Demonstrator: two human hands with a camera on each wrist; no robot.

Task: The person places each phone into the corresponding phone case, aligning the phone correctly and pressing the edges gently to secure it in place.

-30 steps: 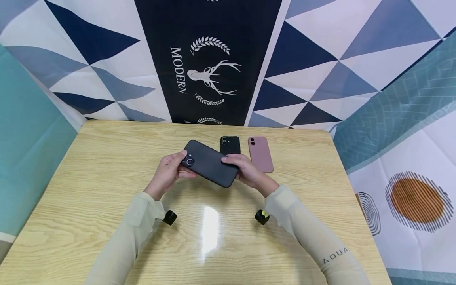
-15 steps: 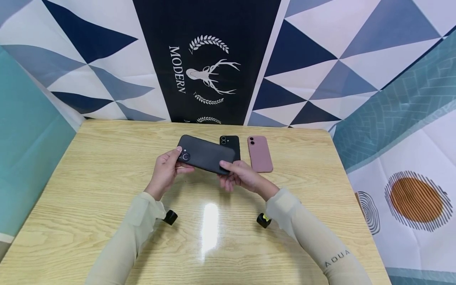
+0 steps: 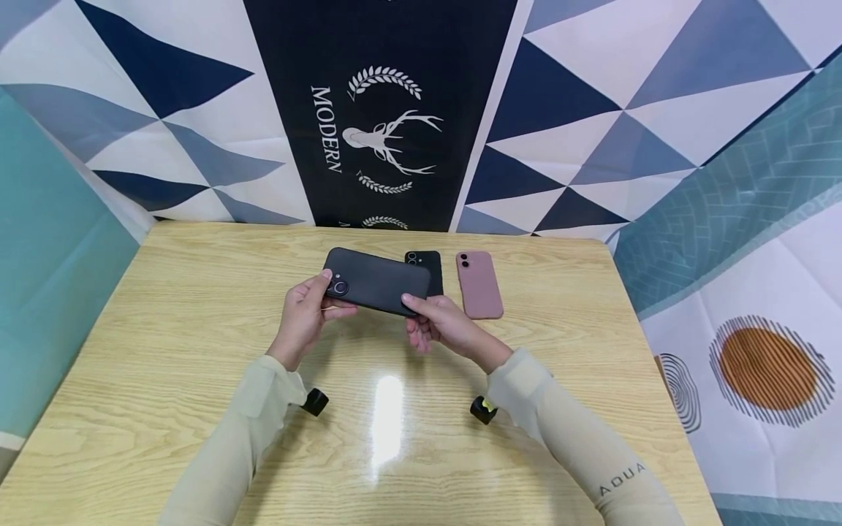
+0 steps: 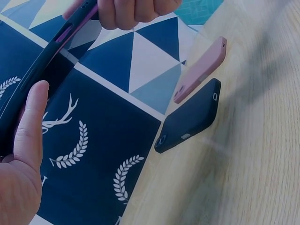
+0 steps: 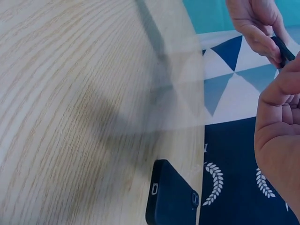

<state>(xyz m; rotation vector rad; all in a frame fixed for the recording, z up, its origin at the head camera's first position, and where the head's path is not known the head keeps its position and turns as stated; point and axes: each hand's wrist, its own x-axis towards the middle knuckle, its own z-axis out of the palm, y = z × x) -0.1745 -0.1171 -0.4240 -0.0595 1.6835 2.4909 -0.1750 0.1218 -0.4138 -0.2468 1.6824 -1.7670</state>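
Above the table, a phone in a black case [image 3: 378,281] lies between my two hands, its camera end to the left. My left hand [image 3: 304,314] grips the camera end, thumb on the back and fingers underneath. At the lower right corner my right hand [image 3: 442,324] pinches the case, thumb on top, other fingers curled below. In the left wrist view the side of the held phone [image 4: 51,51] shows a slot with purple inside. A second black-cased phone [image 4: 190,115] lies on the table, partly covered by the held one in the head view. Beside it lies a pink-cased phone [image 3: 479,285].
The wooden table [image 3: 197,292] ends at a patterned cloth backdrop [image 3: 388,109]. Small black blocks [image 3: 315,402] show at both wrists, by the sleeve cuffs [image 3: 270,383]. Teal and patterned cloth [image 3: 730,219] hangs at the right.
The held phone has shifted left and away from me and turned closer to level. My right hand has slid along its lower edge, with its fingers now showing below the case.
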